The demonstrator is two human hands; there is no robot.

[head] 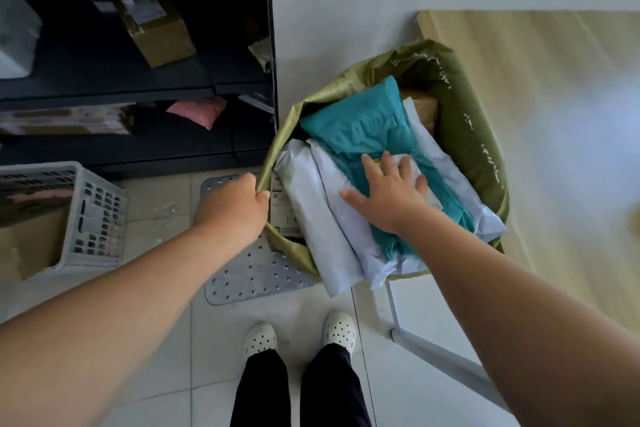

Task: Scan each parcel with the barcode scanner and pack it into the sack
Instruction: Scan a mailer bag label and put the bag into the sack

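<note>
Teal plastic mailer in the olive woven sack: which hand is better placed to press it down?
Right, probably. The right hand lies flat on the teal plastic mailer, fingers spread; the left hand is occupied, its grip holding open the olive woven sack by its rim.

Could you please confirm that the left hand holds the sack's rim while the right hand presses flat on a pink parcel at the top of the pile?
Only the colour is wrong. In the head view, the right hand presses flat on a teal parcel, not a pink one. The rest stands: the left hand holds the rim of the sack.
</note>
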